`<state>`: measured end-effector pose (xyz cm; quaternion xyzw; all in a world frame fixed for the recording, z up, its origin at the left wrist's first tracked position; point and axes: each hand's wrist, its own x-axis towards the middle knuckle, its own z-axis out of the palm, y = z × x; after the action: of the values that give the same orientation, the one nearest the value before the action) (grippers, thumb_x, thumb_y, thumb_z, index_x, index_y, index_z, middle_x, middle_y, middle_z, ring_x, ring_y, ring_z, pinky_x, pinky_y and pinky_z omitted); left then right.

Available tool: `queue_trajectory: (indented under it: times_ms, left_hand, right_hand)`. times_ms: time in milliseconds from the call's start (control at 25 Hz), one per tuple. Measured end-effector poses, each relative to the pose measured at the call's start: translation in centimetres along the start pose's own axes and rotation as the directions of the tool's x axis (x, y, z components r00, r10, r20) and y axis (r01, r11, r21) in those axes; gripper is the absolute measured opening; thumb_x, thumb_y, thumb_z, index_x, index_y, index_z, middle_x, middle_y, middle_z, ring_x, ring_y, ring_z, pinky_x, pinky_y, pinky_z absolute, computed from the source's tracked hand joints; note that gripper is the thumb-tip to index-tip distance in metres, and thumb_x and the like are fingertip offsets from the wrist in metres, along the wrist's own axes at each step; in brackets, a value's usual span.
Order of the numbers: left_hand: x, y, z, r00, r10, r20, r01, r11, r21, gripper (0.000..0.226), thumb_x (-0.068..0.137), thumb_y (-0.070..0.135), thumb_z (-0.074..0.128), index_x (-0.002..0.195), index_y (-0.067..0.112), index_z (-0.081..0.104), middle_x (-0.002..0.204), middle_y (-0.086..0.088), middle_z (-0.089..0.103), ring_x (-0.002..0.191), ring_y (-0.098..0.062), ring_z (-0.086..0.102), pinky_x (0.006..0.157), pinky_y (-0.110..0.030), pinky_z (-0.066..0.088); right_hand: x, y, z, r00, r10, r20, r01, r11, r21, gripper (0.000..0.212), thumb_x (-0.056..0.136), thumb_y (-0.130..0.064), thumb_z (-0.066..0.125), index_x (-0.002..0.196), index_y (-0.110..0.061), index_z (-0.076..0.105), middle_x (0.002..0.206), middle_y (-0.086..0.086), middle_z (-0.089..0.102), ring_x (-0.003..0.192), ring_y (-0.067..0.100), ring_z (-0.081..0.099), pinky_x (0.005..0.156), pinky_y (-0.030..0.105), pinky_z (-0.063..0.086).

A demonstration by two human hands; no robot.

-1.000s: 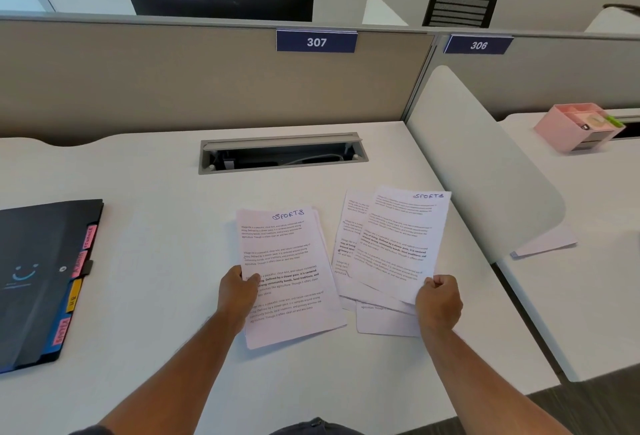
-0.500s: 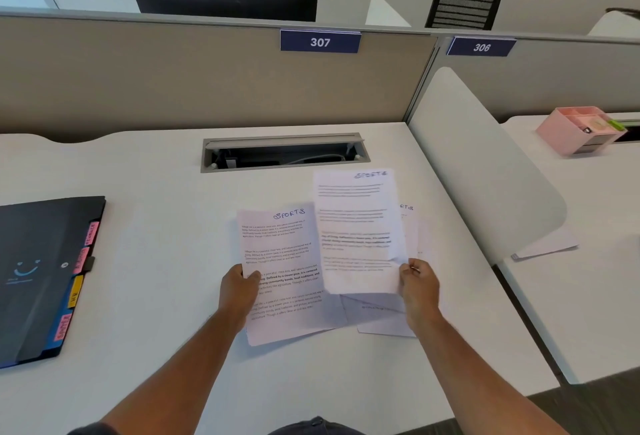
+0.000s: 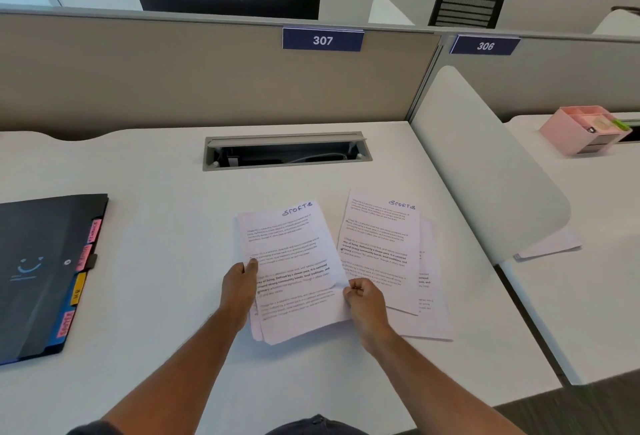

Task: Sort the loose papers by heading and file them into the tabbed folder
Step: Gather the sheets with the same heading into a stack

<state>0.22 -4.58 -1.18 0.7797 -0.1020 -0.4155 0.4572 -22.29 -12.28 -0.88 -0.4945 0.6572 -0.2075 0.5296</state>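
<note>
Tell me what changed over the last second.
The right hand carried a SPORTS sheet leftward from the right pile onto the left stack, still pinching its edge. The left hand kept holding that stack; the folder stayed put.

Bare desk (image 3: 166, 261) between papers (image 3: 294, 261) and folder (image 3: 45, 271).

we moved the sports sheet (image 3: 294, 261) off the right pile (image 3: 398, 261) onto the left stack; right hand (image 3: 363, 299) came across with it and now pinches its right edge. another sports page now tops the right pile.
</note>
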Motion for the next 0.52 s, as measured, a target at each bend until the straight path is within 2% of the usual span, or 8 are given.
queue_trajectory:
  times_ms: [120, 240, 280, 360, 440, 520]
  left_hand:
    - [-0.1, 0.0, -0.1, 0.999, 0.028, -0.015, -0.027, 0.998, 0.056, 0.016, 0.103, 0.019, 0.052, 0.11, 0.011, 0.063, 0.107, -0.006, 0.071, 0.089, -0.025, 0.069, 0.071, -0.036, 0.053]
    - [0.0, -0.1, -0.1, 0.999, 0.043, -0.025, -0.041, 0.994, 0.103, 0.016, 0.102, 0.014, 0.051, 0.113, 0.012, 0.062, 0.11, -0.005, 0.07, 0.089, -0.023, 0.068, 0.07, -0.035, 0.052]
    - [0.0, -0.1, -0.1, 0.999, 0.045, -0.025, -0.042, 0.993, 0.113, 0.016, 0.102, 0.014, 0.051, 0.113, 0.011, 0.062, 0.111, -0.005, 0.069, 0.089, -0.022, 0.067, 0.07, -0.035, 0.052]
    - [0.1, -0.2, 0.0, 0.999, 0.046, -0.024, -0.042, 0.991, 0.127, 0.016, 0.102, 0.014, 0.05, 0.113, 0.011, 0.062, 0.111, -0.004, 0.069, 0.088, -0.021, 0.067, 0.071, -0.034, 0.052]
    - [0.2, -0.3, 0.0, 0.998, 0.053, -0.026, -0.05, 0.991, 0.127, 0.017, 0.102, 0.013, 0.05, 0.113, 0.011, 0.062, 0.111, -0.005, 0.069, 0.088, -0.022, 0.067, 0.072, -0.035, 0.052]
    - [0.2, -0.3, 0.0, 0.998, 0.062, -0.028, -0.058, 0.989, 0.134, 0.016, 0.101, 0.012, 0.049, 0.112, 0.011, 0.062, 0.111, -0.005, 0.07, 0.088, -0.022, 0.067, 0.071, -0.035, 0.052]
  right_hand:
    - [-0.4, 0.1, 0.6, 1.0, 0.0, 0.028, 0.002, 0.998, -0.061, 0.006, 0.096, -0.013, 0.059, 0.094, -0.016, 0.065, 0.095, 0.0, 0.069, 0.086, 0.016, 0.061, 0.072, 0.031, 0.047]
    - [-0.2, 0.1, 0.1, 0.993, -0.107, 0.046, 0.114, 0.972, -0.205, 0.003, 0.095, -0.019, 0.063, 0.094, -0.017, 0.065, 0.093, -0.003, 0.07, 0.091, 0.02, 0.065, 0.077, 0.034, 0.051]
    - [0.0, -0.1, -0.4, 0.987, -0.161, -0.017, 0.152, 0.958, -0.242, 0.002, 0.094, -0.019, 0.065, 0.095, -0.017, 0.065, 0.094, -0.004, 0.069, 0.092, 0.021, 0.065, 0.078, 0.034, 0.05]
    - [0.9, -0.3, -1.9, 0.944, -0.219, -0.245, 0.142, 0.944, -0.298, 0.012, 0.091, -0.019, 0.07, 0.102, -0.015, 0.065, 0.102, 0.001, 0.065, 0.098, 0.026, 0.063, 0.08, 0.033, 0.048]
    - [2.1, -0.2, -3.9, 0.886, -0.169, -0.432, 0.011, 0.938, -0.346, 0.035, 0.086, -0.025, 0.078, 0.114, -0.01, 0.063, 0.116, 0.012, 0.06, 0.11, 0.034, 0.059, 0.09, 0.04, 0.05]
    - [3.0, 0.4, -5.6, 0.872, -0.059, -0.486, -0.154, 0.909, -0.388, 0.062, 0.08, -0.037, 0.084, 0.125, -0.005, 0.057, 0.127, 0.019, 0.054, 0.12, 0.04, 0.051, 0.097, 0.05, 0.05]
